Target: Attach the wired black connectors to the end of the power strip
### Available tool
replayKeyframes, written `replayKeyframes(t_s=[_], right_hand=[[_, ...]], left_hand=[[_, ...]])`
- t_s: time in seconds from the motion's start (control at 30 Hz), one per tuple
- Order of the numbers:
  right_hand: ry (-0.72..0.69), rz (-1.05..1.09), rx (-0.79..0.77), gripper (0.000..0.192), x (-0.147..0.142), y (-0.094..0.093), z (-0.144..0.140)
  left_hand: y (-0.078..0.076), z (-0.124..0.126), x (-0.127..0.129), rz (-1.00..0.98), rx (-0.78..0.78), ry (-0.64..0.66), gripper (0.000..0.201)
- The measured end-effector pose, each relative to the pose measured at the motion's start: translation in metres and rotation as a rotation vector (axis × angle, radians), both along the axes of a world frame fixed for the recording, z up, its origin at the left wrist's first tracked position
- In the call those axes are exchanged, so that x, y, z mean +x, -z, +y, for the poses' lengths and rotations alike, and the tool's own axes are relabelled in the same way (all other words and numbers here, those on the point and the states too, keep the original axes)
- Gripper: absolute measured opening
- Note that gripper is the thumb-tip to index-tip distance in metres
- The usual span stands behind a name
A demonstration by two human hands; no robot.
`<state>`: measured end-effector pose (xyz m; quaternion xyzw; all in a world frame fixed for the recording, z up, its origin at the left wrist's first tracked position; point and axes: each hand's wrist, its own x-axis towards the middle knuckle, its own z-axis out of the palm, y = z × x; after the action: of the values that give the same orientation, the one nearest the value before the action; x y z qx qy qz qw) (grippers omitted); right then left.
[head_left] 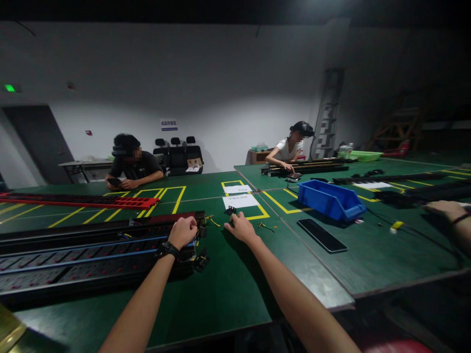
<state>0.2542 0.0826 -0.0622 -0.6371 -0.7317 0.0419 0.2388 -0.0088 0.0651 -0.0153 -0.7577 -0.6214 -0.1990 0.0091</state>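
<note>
Head view: the left hand [183, 231] is closed in a fist on the end of the long black power strip [91, 250] on the green table [228, 289] — the right hand [241, 226] rests flat just beside a small black part [230, 210]. The end fittings look not yet finished.

— What are the hands on?

— The left hand [183, 231] is curled into a fist at the end of the long black power strip assembly [91, 252], with a dark watch [168, 249] on the wrist. The right hand [241, 227] lies palm down on the green desk [228, 289], its fingers [232, 219] just beside a small black part [230, 210].

— And around them?

— White paper sheets [240, 200] inside yellow floor-tape boxes, a blue bin [330, 199], a dark phone [321, 235] lying flat near it. Two other people sit across the desks; another person's hand [443, 210] shows at the right edge.
</note>
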Motion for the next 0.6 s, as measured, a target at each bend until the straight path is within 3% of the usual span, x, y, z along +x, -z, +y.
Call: replayKeyframes(t_s=[0.2, 0.37, 0.6], right_hand=[[0.019, 0.207, 0.101, 0.026, -0.0022, -0.0051, 0.0036], [-0.028, 0.066, 0.009, 0.018, 0.0005, -0.0035, 0.0051], [0.033, -0.067, -0.04, 0.021, 0.0019, -0.0089, -0.0027]], left_hand=[[0.0008, 0.001, -0.0006, 0.008, 0.029, 0.005, 0.02], [0.0006, 0.0007, -0.0004, 0.004, 0.032, 0.001, 0.02], [0.0002, 0.0009, -0.0003, -0.004, 0.025, -0.011, 0.02]])
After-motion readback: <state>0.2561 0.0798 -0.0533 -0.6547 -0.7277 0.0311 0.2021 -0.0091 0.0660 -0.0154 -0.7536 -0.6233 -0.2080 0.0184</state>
